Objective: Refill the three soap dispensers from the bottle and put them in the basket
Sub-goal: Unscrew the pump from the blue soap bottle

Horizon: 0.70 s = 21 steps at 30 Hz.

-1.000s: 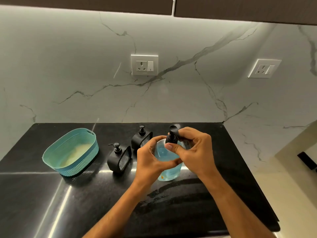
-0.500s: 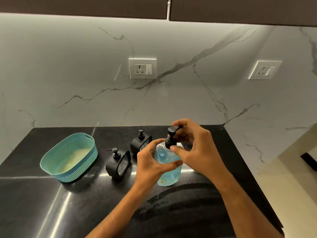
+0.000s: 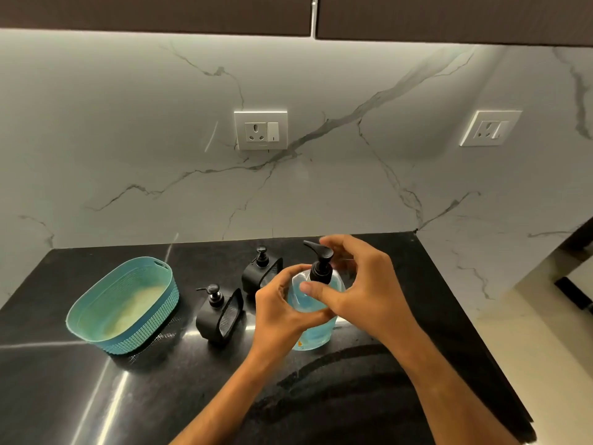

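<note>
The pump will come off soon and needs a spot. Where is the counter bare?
Bare: the counter in front of the basket, and the strip right of the bottle. Crowded: between basket and bottle, where two dispensers stand.

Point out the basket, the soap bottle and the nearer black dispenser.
basket [image 3: 96, 335]: head view, near rim.
soap bottle [image 3: 316, 335]: head view, lower clear body.
nearer black dispenser [image 3: 207, 324]: head view, body's left side.
</note>
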Each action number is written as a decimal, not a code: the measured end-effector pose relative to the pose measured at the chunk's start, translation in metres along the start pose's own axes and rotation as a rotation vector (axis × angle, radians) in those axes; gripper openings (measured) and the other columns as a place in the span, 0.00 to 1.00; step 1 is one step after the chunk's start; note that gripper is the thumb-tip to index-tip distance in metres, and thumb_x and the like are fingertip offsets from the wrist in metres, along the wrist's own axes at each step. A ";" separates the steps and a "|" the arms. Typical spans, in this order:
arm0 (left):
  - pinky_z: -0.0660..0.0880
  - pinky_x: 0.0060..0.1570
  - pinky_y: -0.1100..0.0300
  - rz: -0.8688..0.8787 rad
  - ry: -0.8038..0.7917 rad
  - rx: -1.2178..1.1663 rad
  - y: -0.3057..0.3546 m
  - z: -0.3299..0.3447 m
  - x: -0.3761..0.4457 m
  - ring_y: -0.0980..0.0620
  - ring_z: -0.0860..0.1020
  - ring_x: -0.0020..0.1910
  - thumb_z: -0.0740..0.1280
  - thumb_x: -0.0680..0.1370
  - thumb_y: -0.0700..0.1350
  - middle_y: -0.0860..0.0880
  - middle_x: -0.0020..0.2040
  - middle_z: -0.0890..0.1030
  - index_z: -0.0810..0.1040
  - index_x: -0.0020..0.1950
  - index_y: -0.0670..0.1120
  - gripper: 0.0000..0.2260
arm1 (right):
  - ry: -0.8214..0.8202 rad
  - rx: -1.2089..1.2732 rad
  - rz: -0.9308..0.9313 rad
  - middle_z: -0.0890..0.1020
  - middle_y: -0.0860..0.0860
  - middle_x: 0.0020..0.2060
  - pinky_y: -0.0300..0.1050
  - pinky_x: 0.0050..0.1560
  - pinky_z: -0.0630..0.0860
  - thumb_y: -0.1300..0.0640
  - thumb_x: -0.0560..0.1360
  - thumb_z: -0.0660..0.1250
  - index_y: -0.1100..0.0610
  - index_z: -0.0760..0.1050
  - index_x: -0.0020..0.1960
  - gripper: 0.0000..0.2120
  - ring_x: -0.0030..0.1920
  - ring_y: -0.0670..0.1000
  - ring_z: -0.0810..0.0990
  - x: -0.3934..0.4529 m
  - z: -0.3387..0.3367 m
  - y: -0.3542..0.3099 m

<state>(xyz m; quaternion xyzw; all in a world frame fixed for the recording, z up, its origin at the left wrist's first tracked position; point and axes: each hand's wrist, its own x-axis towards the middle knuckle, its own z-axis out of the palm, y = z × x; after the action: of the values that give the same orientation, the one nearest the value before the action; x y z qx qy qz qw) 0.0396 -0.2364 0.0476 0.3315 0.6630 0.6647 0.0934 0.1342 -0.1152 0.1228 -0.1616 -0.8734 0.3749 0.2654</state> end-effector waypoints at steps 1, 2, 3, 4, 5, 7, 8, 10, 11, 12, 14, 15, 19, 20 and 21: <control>0.83 0.58 0.54 -0.002 0.000 -0.007 -0.001 0.001 0.001 0.50 0.85 0.58 0.84 0.63 0.54 0.56 0.57 0.86 0.79 0.63 0.57 0.30 | 0.038 -0.053 0.002 0.83 0.43 0.51 0.28 0.53 0.77 0.46 0.67 0.82 0.52 0.79 0.62 0.27 0.49 0.42 0.83 0.001 0.001 -0.001; 0.83 0.59 0.53 -0.007 -0.002 -0.013 -0.003 0.001 0.001 0.50 0.86 0.58 0.84 0.63 0.55 0.55 0.57 0.86 0.79 0.64 0.55 0.31 | 0.064 -0.080 0.004 0.84 0.43 0.48 0.27 0.50 0.77 0.46 0.67 0.82 0.52 0.80 0.58 0.23 0.47 0.42 0.83 0.001 0.002 -0.001; 0.83 0.59 0.52 -0.012 -0.003 -0.019 -0.004 0.002 0.001 0.50 0.86 0.58 0.84 0.63 0.55 0.54 0.57 0.86 0.80 0.64 0.53 0.31 | 0.075 -0.082 0.007 0.84 0.43 0.47 0.27 0.50 0.78 0.47 0.68 0.82 0.52 0.81 0.56 0.20 0.45 0.42 0.83 0.002 0.003 -0.001; 0.83 0.59 0.52 -0.018 -0.001 -0.024 -0.004 0.002 0.001 0.50 0.86 0.58 0.84 0.63 0.55 0.54 0.57 0.86 0.80 0.65 0.52 0.32 | 0.066 -0.055 0.008 0.84 0.44 0.47 0.29 0.52 0.79 0.51 0.69 0.82 0.53 0.81 0.56 0.18 0.46 0.42 0.83 0.002 0.003 0.001; 0.83 0.59 0.51 -0.024 0.001 -0.028 -0.005 0.002 0.001 0.50 0.86 0.58 0.84 0.63 0.55 0.54 0.57 0.87 0.80 0.65 0.51 0.32 | 0.041 -0.016 0.011 0.85 0.44 0.49 0.34 0.55 0.81 0.55 0.71 0.81 0.53 0.82 0.57 0.17 0.48 0.43 0.84 0.002 0.002 0.003; 0.83 0.60 0.49 -0.033 0.003 -0.020 -0.008 0.001 0.001 0.49 0.85 0.58 0.84 0.64 0.53 0.52 0.57 0.87 0.80 0.66 0.49 0.32 | -0.014 0.034 0.013 0.86 0.45 0.53 0.40 0.59 0.82 0.58 0.71 0.79 0.53 0.82 0.61 0.19 0.53 0.44 0.84 0.002 0.000 0.004; 0.83 0.60 0.49 -0.032 0.001 -0.010 -0.010 0.001 0.002 0.48 0.85 0.59 0.85 0.64 0.51 0.52 0.57 0.87 0.80 0.66 0.48 0.32 | -0.021 0.021 0.008 0.85 0.45 0.53 0.39 0.59 0.81 0.56 0.71 0.80 0.52 0.81 0.62 0.20 0.53 0.44 0.84 0.002 0.000 0.004; 0.82 0.61 0.48 -0.031 -0.004 0.000 -0.015 0.000 0.003 0.48 0.85 0.59 0.86 0.65 0.45 0.51 0.58 0.87 0.80 0.67 0.47 0.32 | 0.001 -0.068 0.001 0.84 0.44 0.50 0.32 0.53 0.80 0.47 0.68 0.82 0.51 0.81 0.59 0.23 0.49 0.44 0.83 0.004 0.004 0.003; 0.82 0.61 0.46 -0.030 -0.007 -0.002 -0.016 0.000 0.004 0.47 0.85 0.59 0.86 0.65 0.44 0.51 0.58 0.87 0.80 0.67 0.47 0.32 | 0.015 -0.122 0.006 0.84 0.44 0.48 0.29 0.50 0.78 0.44 0.67 0.82 0.51 0.81 0.57 0.23 0.47 0.44 0.83 0.005 0.006 0.003; 0.82 0.61 0.46 -0.027 -0.009 -0.003 -0.017 0.000 0.005 0.47 0.85 0.59 0.86 0.65 0.45 0.50 0.58 0.87 0.80 0.67 0.47 0.32 | 0.027 -0.155 0.015 0.83 0.44 0.47 0.27 0.48 0.77 0.44 0.67 0.82 0.52 0.81 0.56 0.23 0.46 0.44 0.82 0.006 0.007 0.002; 0.82 0.60 0.51 -0.013 -0.002 0.004 -0.015 0.000 0.005 0.49 0.85 0.59 0.85 0.64 0.50 0.53 0.58 0.86 0.80 0.66 0.51 0.32 | 0.035 -0.143 0.008 0.84 0.45 0.48 0.28 0.51 0.78 0.50 0.69 0.82 0.52 0.82 0.57 0.20 0.47 0.44 0.83 0.007 0.008 0.003; 0.82 0.60 0.55 -0.007 0.003 0.011 -0.013 0.001 0.005 0.51 0.85 0.59 0.84 0.63 0.52 0.55 0.57 0.86 0.80 0.65 0.54 0.32 | 0.021 -0.112 -0.002 0.85 0.45 0.50 0.31 0.55 0.80 0.52 0.69 0.81 0.52 0.82 0.58 0.19 0.49 0.44 0.83 0.007 0.007 0.004; 0.83 0.59 0.54 -0.010 0.003 0.011 -0.012 0.002 0.005 0.51 0.85 0.59 0.84 0.63 0.53 0.56 0.57 0.86 0.79 0.65 0.56 0.31 | -0.008 -0.115 -0.017 0.84 0.45 0.48 0.33 0.53 0.80 0.47 0.68 0.80 0.52 0.81 0.57 0.20 0.48 0.45 0.83 0.009 0.005 0.002; 0.83 0.59 0.53 -0.005 0.004 0.015 -0.013 0.002 0.005 0.51 0.85 0.59 0.84 0.64 0.53 0.56 0.57 0.86 0.79 0.64 0.56 0.31 | 0.005 -0.161 -0.007 0.83 0.45 0.46 0.31 0.49 0.79 0.44 0.68 0.81 0.52 0.81 0.54 0.21 0.46 0.45 0.82 0.010 0.006 0.002; 0.83 0.60 0.52 0.001 0.005 0.020 -0.014 0.002 0.005 0.51 0.85 0.59 0.84 0.64 0.53 0.57 0.57 0.86 0.79 0.64 0.57 0.31 | 0.017 -0.198 0.003 0.83 0.44 0.45 0.28 0.46 0.77 0.44 0.67 0.82 0.52 0.81 0.53 0.20 0.44 0.45 0.82 0.010 0.007 0.002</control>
<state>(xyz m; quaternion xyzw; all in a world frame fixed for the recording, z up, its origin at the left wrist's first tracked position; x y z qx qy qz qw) 0.0320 -0.2308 0.0359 0.3309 0.6699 0.6588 0.0879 0.1220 -0.1134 0.1210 -0.1915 -0.9037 0.2855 0.2552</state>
